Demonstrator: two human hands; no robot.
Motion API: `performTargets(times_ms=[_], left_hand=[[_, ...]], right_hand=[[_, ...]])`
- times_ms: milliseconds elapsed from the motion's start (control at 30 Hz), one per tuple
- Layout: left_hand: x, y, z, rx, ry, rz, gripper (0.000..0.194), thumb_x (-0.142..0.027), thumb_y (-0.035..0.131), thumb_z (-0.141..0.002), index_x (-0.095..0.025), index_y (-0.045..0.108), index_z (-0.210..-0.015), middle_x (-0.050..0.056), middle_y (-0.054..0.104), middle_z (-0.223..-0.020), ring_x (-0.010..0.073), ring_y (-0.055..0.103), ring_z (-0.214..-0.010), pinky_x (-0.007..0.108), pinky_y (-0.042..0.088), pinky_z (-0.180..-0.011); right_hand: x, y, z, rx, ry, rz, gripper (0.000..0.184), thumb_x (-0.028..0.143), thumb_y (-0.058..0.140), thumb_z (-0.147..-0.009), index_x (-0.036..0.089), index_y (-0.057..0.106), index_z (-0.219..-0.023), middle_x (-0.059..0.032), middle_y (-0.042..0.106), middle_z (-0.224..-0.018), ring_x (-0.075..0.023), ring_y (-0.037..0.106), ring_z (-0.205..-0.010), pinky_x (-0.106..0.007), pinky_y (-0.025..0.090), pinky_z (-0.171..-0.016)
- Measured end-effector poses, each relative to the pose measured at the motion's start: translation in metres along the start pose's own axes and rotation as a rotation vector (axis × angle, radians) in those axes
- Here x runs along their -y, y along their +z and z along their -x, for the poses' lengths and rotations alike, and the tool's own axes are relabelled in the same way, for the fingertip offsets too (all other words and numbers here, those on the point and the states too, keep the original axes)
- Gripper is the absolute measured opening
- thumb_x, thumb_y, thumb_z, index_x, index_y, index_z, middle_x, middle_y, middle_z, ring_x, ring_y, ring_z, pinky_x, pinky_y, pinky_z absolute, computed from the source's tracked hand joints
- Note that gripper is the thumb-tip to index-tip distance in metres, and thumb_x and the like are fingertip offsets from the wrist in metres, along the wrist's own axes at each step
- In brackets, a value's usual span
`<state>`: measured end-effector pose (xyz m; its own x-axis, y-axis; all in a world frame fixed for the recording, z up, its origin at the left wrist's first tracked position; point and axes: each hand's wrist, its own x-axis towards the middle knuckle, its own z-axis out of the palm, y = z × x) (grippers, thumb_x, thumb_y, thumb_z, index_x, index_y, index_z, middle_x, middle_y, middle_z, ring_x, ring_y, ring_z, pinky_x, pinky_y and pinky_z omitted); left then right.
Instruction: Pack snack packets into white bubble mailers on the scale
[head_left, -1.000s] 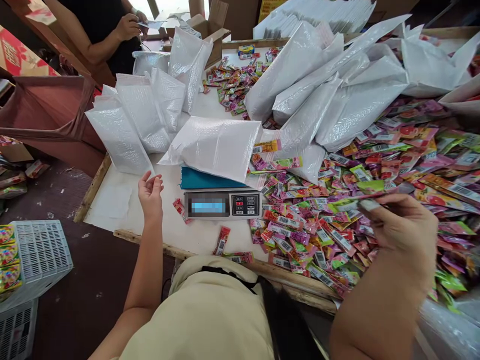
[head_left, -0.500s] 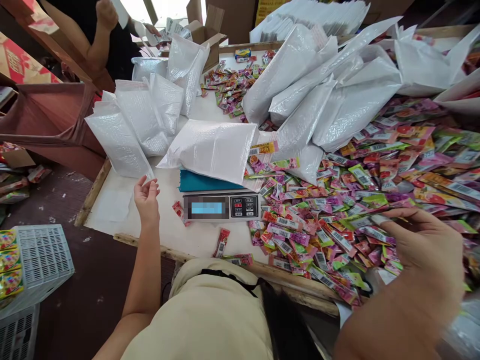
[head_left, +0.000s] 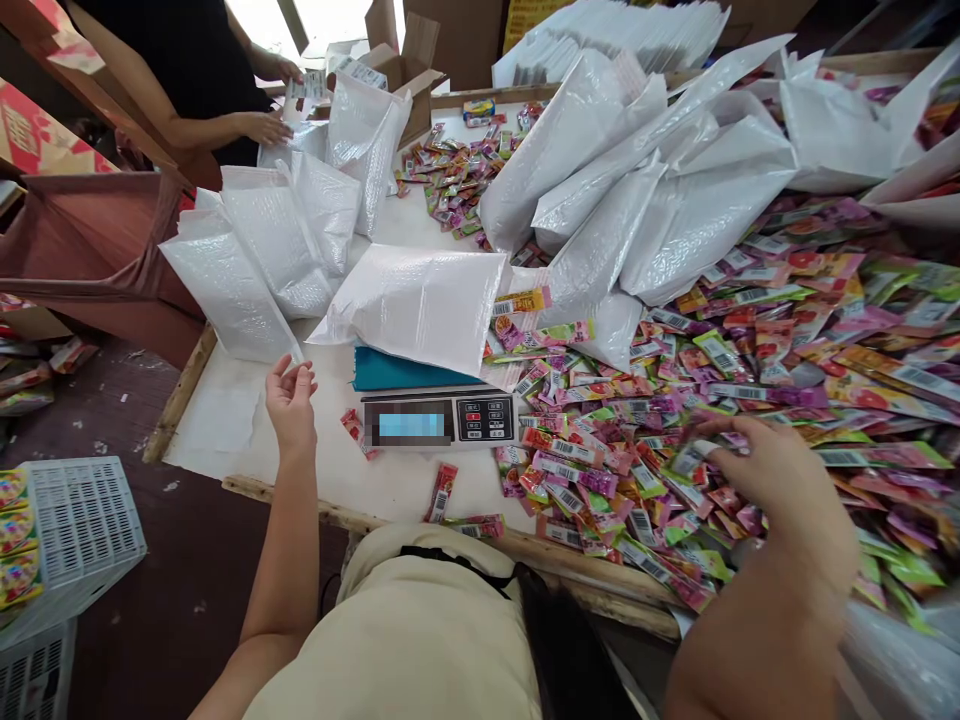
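My left hand point(head_left: 292, 405) is raised over the table's left side, palm up, with loosely bent fingers apart and nothing in them. Beside its fingertips stands a filled white bubble mailer point(head_left: 225, 285). Over the heap of small candy packets point(head_left: 592, 440), my right hand point(head_left: 772, 480) pinches what looks like one candy packet point(head_left: 686, 460) between thumb and fingers; motion blurs it somewhat. Between my hands is a digital scale point(head_left: 442, 420), its readout blurred out. A white bubble mailer point(head_left: 420, 300) lies on the scale's teal top point(head_left: 405, 370), with a few packets at its right end.
More bulging mailers point(head_left: 570, 150) stand at the back right, before a stack of flat mailers point(head_left: 615, 40). A co-worker's hand point(head_left: 266, 128) touches mailers at the back left, near an open carton point(head_left: 409, 80). A plastic crate point(head_left: 86, 530) sits on the floor at left.
My right hand has moved left over the heap, with the packet at its fingertips. My left hand is nearly still. The co-worker's hands have come down onto the mailers.
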<state>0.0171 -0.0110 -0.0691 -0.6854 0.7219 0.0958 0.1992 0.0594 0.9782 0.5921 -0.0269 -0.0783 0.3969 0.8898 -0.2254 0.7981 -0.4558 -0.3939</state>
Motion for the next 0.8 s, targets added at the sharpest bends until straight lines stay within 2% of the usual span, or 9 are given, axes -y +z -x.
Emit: performTargets(times_ms=[67,133,267,333,400,467,567,700,800], left_hand=[[0.0,0.0,0.001,0.004,-0.006,-0.005,0.05,-0.044,0.073,-0.086,-0.021,0.058,-0.127,0.012,0.07,-0.115,0.0156,0.068,-0.094,0.028,0.053,-0.083],[0.0,0.001,0.001,0.007,-0.016,-0.004,0.05,-0.044,0.073,-0.085,-0.021,0.058,-0.127,0.011,0.07,-0.114,0.0155,0.068,-0.094,0.028,0.053,-0.083],[-0.004,0.004,0.001,0.009,-0.02,0.033,0.049,-0.041,0.075,-0.083,-0.019,0.059,-0.125,0.011,0.071,-0.112,0.0147,0.068,-0.093,0.027,0.052,-0.081],[-0.005,0.004,0.0,0.009,-0.017,0.041,0.049,-0.04,0.075,-0.083,-0.02,0.059,-0.125,0.011,0.071,-0.112,0.0141,0.068,-0.092,0.026,0.052,-0.08],[-0.006,0.001,-0.001,0.004,-0.017,0.029,0.048,-0.039,0.074,-0.084,-0.02,0.059,-0.125,0.01,0.071,-0.112,0.0139,0.068,-0.092,0.025,0.051,-0.079],[-0.005,-0.004,-0.002,-0.013,-0.02,0.02,0.048,-0.039,0.074,-0.084,-0.02,0.059,-0.125,0.01,0.071,-0.112,0.0138,0.068,-0.091,0.025,0.051,-0.078],[-0.001,-0.009,-0.002,-0.042,-0.04,0.024,0.046,-0.038,0.075,-0.083,-0.02,0.059,-0.122,0.01,0.071,-0.109,0.0134,0.067,-0.089,0.025,0.051,-0.077],[0.001,-0.006,0.0,-0.05,-0.084,0.032,0.042,-0.035,0.074,-0.083,-0.02,0.059,-0.12,0.009,0.071,-0.108,0.0131,0.067,-0.087,0.025,0.052,-0.076],[0.0,-0.001,0.0,-0.029,-0.066,0.049,0.043,-0.034,0.073,-0.084,-0.019,0.059,-0.122,0.01,0.071,-0.11,0.0136,0.067,-0.089,0.025,0.052,-0.077]], right_hand=[[0.009,0.007,-0.002,-0.168,-0.085,0.023,0.027,0.042,0.063,-0.07,0.024,0.07,-0.089,-0.0256,0.063,-0.12,-0.0468,0.048,-0.135,-0.066,0.039,-0.106],[0.036,0.016,-0.004,-0.239,-0.149,-0.092,0.048,0.052,0.062,-0.075,0.019,0.066,-0.11,-0.0288,0.056,-0.133,-0.0445,0.042,-0.142,-0.063,0.035,-0.113],[0.123,0.047,-0.015,0.026,-0.131,-0.647,0.088,0.056,0.073,-0.066,0.019,0.044,-0.14,-0.0243,0.052,-0.141,-0.0332,0.065,-0.111,-0.051,0.055,-0.091],[0.16,0.064,-0.022,0.067,-0.125,-0.786,0.089,0.056,0.074,-0.064,0.018,0.043,-0.138,-0.0201,0.057,-0.132,-0.0253,0.067,-0.092,-0.045,0.058,-0.079],[0.18,0.075,-0.026,0.035,-0.156,-0.807,0.074,0.052,0.075,-0.062,0.017,0.053,-0.123,-0.012,0.063,-0.11,-0.0203,0.063,-0.081,-0.041,0.057,-0.075],[0.179,0.077,-0.026,0.027,-0.182,-0.825,0.055,0.048,0.077,-0.06,0.018,0.059,-0.102,-0.0042,0.063,-0.088,-0.0176,0.06,-0.073,-0.038,0.056,-0.071],[0.147,0.063,-0.02,0.034,-0.149,-0.953,0.044,0.045,0.08,-0.055,0.022,0.058,-0.085,0.001,0.06,-0.076,-0.0152,0.057,-0.066,-0.034,0.054,-0.065],[0.091,0.027,-0.006,-0.05,0.02,-0.988,0.044,0.043,0.086,-0.045,0.027,0.062,-0.079,-0.0024,0.061,-0.077,-0.0169,0.055,-0.063,-0.041,0.052,-0.065],[0.06,-0.002,0.009,-0.239,0.111,-0.813,0.036,0.046,0.085,-0.047,0.034,0.065,-0.074,-0.0084,0.063,-0.08,-0.0246,0.058,-0.067,-0.054,0.049,-0.073]])
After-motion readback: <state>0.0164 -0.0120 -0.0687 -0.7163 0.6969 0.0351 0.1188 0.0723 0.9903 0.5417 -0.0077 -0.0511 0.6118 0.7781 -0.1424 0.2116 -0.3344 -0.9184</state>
